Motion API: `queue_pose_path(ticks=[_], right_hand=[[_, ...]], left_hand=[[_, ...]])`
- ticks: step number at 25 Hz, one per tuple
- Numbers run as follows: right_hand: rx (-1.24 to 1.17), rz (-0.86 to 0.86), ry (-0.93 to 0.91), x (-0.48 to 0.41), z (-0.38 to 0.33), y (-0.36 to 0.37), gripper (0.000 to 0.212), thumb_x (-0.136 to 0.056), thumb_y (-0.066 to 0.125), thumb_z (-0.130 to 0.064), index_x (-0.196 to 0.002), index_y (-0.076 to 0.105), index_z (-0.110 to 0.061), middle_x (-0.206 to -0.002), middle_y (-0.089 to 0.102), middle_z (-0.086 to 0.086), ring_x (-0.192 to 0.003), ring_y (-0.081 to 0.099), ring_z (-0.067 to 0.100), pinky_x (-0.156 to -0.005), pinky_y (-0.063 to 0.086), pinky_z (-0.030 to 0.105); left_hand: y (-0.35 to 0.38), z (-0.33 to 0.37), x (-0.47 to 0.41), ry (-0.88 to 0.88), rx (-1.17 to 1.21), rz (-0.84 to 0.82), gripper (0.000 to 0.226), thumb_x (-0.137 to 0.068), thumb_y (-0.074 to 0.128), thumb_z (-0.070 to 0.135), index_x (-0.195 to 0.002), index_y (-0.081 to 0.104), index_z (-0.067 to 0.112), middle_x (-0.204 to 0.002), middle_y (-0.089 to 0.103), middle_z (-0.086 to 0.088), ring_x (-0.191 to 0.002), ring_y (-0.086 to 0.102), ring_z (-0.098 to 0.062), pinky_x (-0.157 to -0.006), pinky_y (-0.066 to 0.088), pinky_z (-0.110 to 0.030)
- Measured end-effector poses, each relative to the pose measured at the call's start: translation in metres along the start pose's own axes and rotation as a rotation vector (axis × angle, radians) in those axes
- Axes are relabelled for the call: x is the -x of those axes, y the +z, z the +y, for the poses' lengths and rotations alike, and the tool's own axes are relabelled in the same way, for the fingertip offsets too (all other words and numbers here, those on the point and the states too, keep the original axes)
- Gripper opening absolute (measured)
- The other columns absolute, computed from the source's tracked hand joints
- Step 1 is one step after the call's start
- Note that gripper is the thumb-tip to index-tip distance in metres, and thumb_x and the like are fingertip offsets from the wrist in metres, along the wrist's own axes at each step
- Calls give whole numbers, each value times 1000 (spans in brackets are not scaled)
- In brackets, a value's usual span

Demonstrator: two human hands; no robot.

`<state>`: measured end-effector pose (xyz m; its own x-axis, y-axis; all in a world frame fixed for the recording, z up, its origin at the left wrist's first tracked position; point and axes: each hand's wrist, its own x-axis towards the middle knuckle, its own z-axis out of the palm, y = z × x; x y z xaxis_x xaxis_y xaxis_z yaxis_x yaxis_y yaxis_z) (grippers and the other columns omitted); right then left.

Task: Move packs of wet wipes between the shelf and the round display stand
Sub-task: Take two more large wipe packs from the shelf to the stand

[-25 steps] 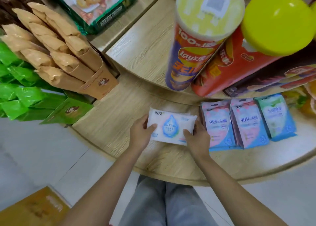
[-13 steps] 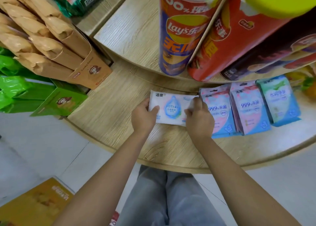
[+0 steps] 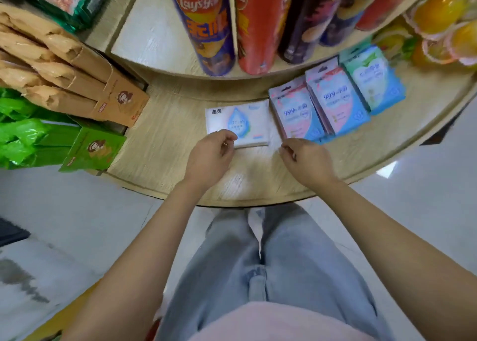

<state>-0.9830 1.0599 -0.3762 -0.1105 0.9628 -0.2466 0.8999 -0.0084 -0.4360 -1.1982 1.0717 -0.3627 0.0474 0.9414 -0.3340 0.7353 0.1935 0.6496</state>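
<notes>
**White wipes pack flat on the stand, both hands at its near edge**

The left hand has loosely curled fingers and holds nothing; it overlaps the near left corner of the white wipes pack, and whether it touches cannot be told. The right hand, also loosely curled and empty, hovers just beside the pack's near right corner. The pack lies flat on the lower tier of the round display stand. Right of the pack lie two pink-and-blue packs, then a green-and-blue pack. Behind it, on the upper tier, stand chip tubes.
</notes>
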Motion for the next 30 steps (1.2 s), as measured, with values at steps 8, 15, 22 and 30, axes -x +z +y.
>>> queue_pose_path(ticks=[8,15,22,30], right_hand=[[-258,7,514,182,18,26,19,-93,46,-21,-90,62,-11,-90,67,10,-83,62,34,-65,48,36],[-518,298,1208,377,15,67,22,-94,45,-26,-99,64,-17,-95,67,3,-89,61,26,-73,46,35],[-690,600,1529,521,72,79,18,-92,49,-21,-98,65,-15,-92,69,3,-82,60,23,-66,40,28],[-548,928,1600,693,265,-44,22,-91,51,-21,-107,65,-16,-103,70,4,-90,64,22,-82,51,32]], left_hand=[[56,58,31,521,-434,-618,24,-91,50,21,-111,62,21,-109,67,-1,-95,62,-20,-83,48,-31],[183,187,123,1073,-604,-1011,27,-90,51,17,-115,61,18,-110,68,-3,-103,62,-23,-85,46,-30],[332,292,274,1293,-613,-1242,25,-89,54,15,-112,61,20,-100,64,4,-84,61,-13,-82,50,-30],[468,369,413,1154,-578,-1416,21,-89,56,14,-108,64,19,-95,67,6,-85,64,-13,-83,51,-28]])
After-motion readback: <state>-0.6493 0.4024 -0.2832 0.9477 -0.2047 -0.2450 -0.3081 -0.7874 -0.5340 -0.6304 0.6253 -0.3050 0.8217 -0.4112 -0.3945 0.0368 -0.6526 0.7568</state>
